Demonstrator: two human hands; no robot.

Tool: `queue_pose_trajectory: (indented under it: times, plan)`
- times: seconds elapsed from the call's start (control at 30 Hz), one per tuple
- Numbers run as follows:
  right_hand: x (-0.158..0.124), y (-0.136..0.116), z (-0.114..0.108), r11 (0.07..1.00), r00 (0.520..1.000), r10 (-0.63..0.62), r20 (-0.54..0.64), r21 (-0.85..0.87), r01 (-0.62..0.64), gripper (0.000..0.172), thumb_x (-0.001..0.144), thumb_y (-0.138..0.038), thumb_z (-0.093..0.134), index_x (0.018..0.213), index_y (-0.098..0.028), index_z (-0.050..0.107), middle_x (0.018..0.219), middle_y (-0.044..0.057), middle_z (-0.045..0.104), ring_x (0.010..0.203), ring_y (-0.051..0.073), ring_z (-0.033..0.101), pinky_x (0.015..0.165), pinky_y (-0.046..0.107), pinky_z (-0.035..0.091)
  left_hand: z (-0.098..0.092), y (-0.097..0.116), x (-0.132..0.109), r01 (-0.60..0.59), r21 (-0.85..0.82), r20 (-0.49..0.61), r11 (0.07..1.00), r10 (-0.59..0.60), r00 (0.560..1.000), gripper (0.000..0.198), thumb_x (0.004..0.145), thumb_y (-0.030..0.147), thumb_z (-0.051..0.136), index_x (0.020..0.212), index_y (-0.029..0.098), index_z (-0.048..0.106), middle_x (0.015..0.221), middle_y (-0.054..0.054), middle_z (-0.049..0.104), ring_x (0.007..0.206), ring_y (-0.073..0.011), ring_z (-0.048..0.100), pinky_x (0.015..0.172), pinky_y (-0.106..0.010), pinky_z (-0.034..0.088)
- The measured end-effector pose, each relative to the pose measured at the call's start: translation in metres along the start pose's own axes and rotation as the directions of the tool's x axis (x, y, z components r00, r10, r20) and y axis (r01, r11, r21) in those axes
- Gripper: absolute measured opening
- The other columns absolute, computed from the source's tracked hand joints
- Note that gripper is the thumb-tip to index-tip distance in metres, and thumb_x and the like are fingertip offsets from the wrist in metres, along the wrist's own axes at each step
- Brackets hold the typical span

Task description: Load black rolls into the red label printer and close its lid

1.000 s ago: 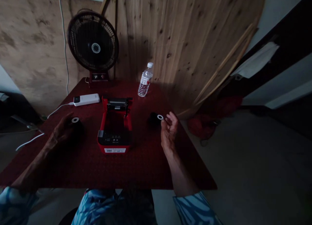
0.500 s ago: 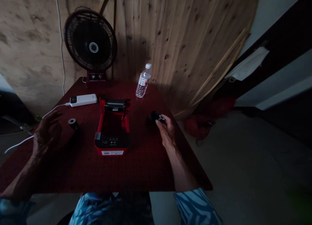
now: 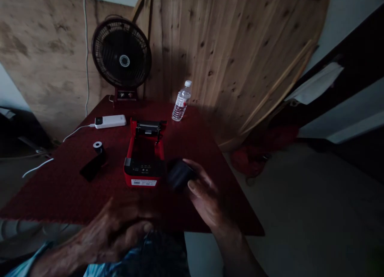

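My right hand [image 3: 202,197] grips a dark paper roll [image 3: 179,175] and holds it just right of a red and black label printer [image 3: 144,157] whose lid stands open. My left hand [image 3: 115,233] hovers low over the near table edge, blurred by motion, its fingers curled and holding nothing that I can see. A second dark roll with a white core [image 3: 98,146] lies on the red table [image 3: 69,189] to the printer's left, with a dark strip [image 3: 91,167] trailing from it.
A black fan [image 3: 121,59] stands at the table's far edge against wooden boards. A water bottle [image 3: 181,101] stands behind the printer to the right. A white power bank [image 3: 110,121] with a white cable [image 3: 73,132] lies at the far left. Red fabric [image 3: 255,157] lies on the floor.
My right hand picked up the roll from the table's right side and brought it toward me beside the printer. My left hand left the other roll and swung in toward the near edge.
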State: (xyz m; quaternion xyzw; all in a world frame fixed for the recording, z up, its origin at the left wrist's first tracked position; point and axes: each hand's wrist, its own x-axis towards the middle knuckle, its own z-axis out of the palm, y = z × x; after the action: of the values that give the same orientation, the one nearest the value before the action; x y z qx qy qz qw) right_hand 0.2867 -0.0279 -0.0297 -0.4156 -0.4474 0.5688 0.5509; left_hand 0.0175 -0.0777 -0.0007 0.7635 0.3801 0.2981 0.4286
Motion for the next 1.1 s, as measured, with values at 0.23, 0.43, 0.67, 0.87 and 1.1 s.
queue_pose_trajectory:
  times: [0.23, 0.43, 0.67, 0.87, 1.1]
  plan:
    - [-0.022, -0.004, 0.015, 0.996, 0.983, 0.008, 0.185, 0.085, -0.024, 0.047, 0.074, -0.048, 0.078, 0.118, -0.039, 0.065, 0.118, 0.002, 0.068, 0.112, 0.025, 0.063, 0.096, 0.041, 0.051, 0.030, -0.016, 0.034, 0.200, -0.327, 0.179, 0.924, -0.147, 0.973, 0.057, 0.087, 0.046, 0.064, 0.140, 0.034, 0.051, 0.144, -0.005, 0.054, 0.130, -0.0305, 0.052, 0.105, -0.042, 0.046]
    - [-0.027, 0.007, 0.012, 0.997, 0.964, 0.001, 0.268, 0.074, -0.022, 0.045, 0.081, -0.043, 0.074, 0.124, -0.043, 0.061, 0.127, 0.001, 0.065, 0.117, 0.024, 0.062, 0.101, 0.043, 0.048, 0.031, -0.015, 0.041, 0.176, -0.631, 0.072, 0.756, -0.168, 0.983, 0.073, 0.076, 0.054, 0.073, 0.141, 0.028, 0.051, 0.142, -0.008, 0.056, 0.131, -0.0352, 0.050, 0.105, -0.045, 0.045]
    - [-0.023, 0.012, 0.022, 0.997, 0.965, -0.001, 0.262, 0.071, -0.018, 0.043, 0.083, -0.040, 0.072, 0.125, -0.041, 0.059, 0.123, 0.001, 0.067, 0.112, 0.022, 0.065, 0.098, 0.041, 0.051, 0.031, -0.007, 0.050, 0.154, -0.774, 0.051, 0.615, -0.181, 0.982, 0.068, 0.072, 0.043, 0.080, 0.134, 0.026, 0.058, 0.128, -0.008, 0.067, 0.123, -0.0351, 0.058, 0.105, -0.046, 0.045]
    - [-0.032, 0.002, 0.028, 0.999, 0.930, -0.038, 0.366, -0.020, 0.049, 0.035, 0.090, -0.034, 0.066, 0.124, -0.038, 0.059, 0.133, 0.003, 0.059, 0.124, 0.021, 0.058, 0.105, 0.038, 0.047, 0.028, -0.009, 0.046, 0.206, -0.802, 0.074, 0.560, -0.248, 0.966, 0.045, 0.078, 0.037, 0.077, 0.119, 0.022, 0.069, 0.113, -0.009, 0.074, 0.108, -0.0306, 0.068, 0.097, -0.043, 0.051]
    - [-0.024, 0.003, 0.034, 0.938, 0.861, -0.233, 0.453, -0.129, 0.321, 0.040, 0.091, -0.035, 0.062, 0.130, -0.039, 0.054, 0.138, 0.004, 0.048, 0.128, 0.022, 0.050, 0.104, 0.038, 0.046, 0.002, -0.008, 0.021, 0.245, -0.601, -0.028, 0.760, -0.327, 0.945, 0.036, 0.075, 0.037, 0.079, 0.108, 0.022, 0.075, 0.093, -0.006, 0.078, 0.081, -0.0246, 0.073, 0.073, -0.032, 0.059]
